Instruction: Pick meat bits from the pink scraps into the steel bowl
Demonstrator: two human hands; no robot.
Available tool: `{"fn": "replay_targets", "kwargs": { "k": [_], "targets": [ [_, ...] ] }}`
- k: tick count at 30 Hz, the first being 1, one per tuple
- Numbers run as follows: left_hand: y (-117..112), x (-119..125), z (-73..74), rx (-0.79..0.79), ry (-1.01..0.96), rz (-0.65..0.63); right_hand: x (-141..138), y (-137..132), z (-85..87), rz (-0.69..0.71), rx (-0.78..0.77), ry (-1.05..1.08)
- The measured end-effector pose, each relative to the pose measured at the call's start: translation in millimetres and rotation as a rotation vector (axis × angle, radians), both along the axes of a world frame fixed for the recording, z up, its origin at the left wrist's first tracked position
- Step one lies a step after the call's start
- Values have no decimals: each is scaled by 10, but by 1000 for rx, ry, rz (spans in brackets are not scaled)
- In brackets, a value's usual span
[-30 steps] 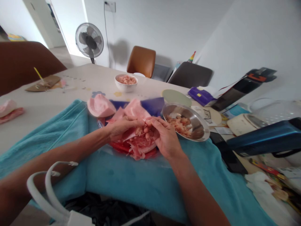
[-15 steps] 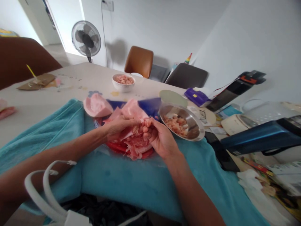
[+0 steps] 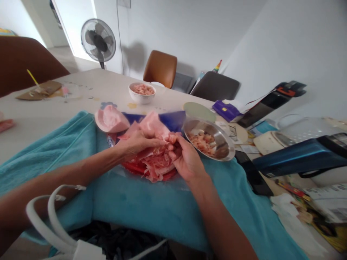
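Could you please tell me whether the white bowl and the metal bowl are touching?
Apart: the head view shows the white bowl standing farther back, with tabletop visible between it and the metal bowl.

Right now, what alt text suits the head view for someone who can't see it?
Left hand and right hand, fingertips close together, work over pink scraps above a teal cloth. A metal bowl of pieces sits right; a filled white bowl stands beyond.

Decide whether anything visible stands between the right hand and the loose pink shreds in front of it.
Nothing visible does: the right hand is right at the pink shreds. The left hand is at their left; the metal bowl stands off to the right.
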State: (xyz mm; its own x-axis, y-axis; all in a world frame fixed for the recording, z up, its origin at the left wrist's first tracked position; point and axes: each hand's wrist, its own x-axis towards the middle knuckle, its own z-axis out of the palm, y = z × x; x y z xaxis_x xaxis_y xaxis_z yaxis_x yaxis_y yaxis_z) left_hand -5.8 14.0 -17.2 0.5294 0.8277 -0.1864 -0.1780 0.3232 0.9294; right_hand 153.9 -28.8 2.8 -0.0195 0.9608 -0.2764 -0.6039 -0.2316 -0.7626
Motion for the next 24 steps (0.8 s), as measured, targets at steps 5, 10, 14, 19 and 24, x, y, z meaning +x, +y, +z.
{"fn": "replay_targets", "kwargs": {
  "k": [5, 10, 14, 19, 24],
  "targets": [
    [-25, -18, 36, 230, 105, 117, -34, -51, -39, -22, 103, -117],
    [-65, -7, 96, 329, 210, 52, -114, -114, -75, -61, 186, -341],
    [-44, -7, 95, 344, 218, 56, -97, -100, -53, -8, 181, -332],
    [18, -46, 101, 241, 40, 67, -10, -48, -13, 71, 166, -227],
    [17, -38, 125, 76, -123, -59, 18, -59, -12, 75, 156, -267]
  ]
}}
